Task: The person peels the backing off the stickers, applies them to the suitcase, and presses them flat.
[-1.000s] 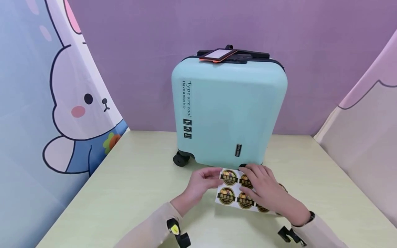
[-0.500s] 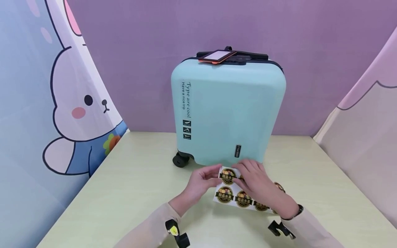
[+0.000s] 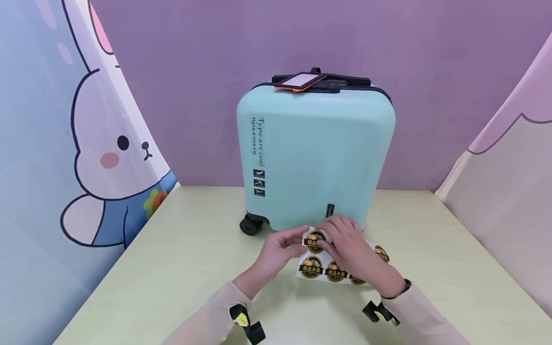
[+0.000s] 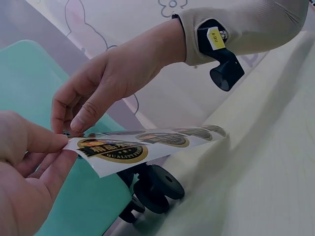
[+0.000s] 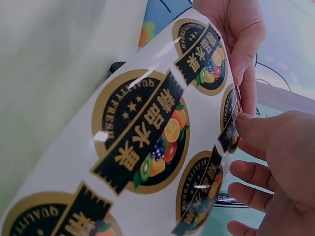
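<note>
A white sheet of round black-and-gold fruit stickers (image 3: 311,267) is held up off the table in front of the suitcase. My left hand (image 3: 274,254) pinches its left edge between thumb and fingers. Over the sheet's upper edge lies my right hand (image 3: 351,249), covering some of the stickers. In the right wrist view, the thumb of my right hand (image 5: 283,157) touches the rim of a corner sticker (image 5: 229,118), its fingertips partly behind the sheet. Seen from the left wrist, the sheet (image 4: 118,152) bends slightly; whether that sticker's edge is lifted I cannot tell.
Behind the hands a mint-green suitcase (image 3: 315,158) stands upright on black wheels (image 3: 251,224), with a luggage tag (image 3: 299,81) on top. The pale table (image 3: 194,239) extends to both sides. A purple cloth (image 3: 207,96) hangs at the back, a rabbit-print cloth (image 3: 116,167) at left.
My right hand has shifted left and slightly up along the sheet, toward the upper-left sticker. My left hand keeps its pinch on the left edge, and the sheet has tilted a little.
</note>
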A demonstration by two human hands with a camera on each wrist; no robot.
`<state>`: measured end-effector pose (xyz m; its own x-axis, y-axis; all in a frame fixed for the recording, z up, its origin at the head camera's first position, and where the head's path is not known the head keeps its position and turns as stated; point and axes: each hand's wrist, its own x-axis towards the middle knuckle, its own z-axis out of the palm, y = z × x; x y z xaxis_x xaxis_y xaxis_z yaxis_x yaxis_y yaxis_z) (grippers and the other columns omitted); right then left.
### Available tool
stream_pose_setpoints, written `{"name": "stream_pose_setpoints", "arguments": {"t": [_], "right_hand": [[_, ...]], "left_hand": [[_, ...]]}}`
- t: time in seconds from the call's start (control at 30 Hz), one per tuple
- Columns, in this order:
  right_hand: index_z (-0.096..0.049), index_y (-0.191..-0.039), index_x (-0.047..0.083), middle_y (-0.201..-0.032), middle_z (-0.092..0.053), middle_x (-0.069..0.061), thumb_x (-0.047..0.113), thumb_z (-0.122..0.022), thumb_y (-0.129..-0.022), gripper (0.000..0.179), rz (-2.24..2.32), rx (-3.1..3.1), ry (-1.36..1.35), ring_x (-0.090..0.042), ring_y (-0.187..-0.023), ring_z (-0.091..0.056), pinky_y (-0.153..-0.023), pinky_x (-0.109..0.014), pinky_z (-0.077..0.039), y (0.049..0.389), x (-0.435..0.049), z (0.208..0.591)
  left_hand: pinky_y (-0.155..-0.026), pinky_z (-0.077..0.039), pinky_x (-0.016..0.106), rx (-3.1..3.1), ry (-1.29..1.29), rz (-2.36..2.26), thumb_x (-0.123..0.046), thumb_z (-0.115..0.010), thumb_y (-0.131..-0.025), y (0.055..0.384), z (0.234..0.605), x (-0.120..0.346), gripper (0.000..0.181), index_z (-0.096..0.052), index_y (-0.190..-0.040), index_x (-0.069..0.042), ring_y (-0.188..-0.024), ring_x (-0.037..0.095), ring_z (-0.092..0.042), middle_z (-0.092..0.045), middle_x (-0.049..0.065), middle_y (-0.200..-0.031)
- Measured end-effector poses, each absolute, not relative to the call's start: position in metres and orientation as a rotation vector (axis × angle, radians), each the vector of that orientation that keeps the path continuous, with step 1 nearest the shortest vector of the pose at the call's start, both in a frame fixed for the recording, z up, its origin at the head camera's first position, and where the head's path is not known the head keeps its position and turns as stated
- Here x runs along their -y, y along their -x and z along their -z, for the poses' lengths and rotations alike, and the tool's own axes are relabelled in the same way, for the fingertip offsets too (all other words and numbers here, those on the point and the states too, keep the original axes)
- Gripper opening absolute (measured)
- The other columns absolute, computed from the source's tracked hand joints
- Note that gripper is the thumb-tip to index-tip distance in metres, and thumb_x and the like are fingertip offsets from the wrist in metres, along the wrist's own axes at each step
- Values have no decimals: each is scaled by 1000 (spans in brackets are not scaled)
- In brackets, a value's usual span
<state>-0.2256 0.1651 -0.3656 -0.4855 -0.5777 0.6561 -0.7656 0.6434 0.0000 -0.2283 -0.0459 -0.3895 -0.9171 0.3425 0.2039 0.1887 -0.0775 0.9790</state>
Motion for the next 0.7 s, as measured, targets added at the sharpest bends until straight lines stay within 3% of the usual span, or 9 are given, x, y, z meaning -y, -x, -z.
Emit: {"name": "stream_pose_setpoints", "arguments": {"t": [0.2,0.7], "right_hand": [[-62,-114,4,-111,-59,-9,11,-80,-83,36,-445,2242,-1011,-35,-107,-54,-86,-57,-44,226,-162,365],[-63,-111,5,-108,-61,-8,11,-81,-82,35,-464,2203,-995,-33,-104,-54,-82,-54,-46,231,-159,366]], "left_hand": [[-91,-56,32,-2004,-582,-2185,10,-63,-90,230,387,45,46,-57,-135,2,-110,30,-66,-67,24,-119],[-91,-56,35,-1924,-544,-2239,14,-65,-86,231,385,44,50,-57,-134,3,-111,28,-66,-65,22,-124]]}}
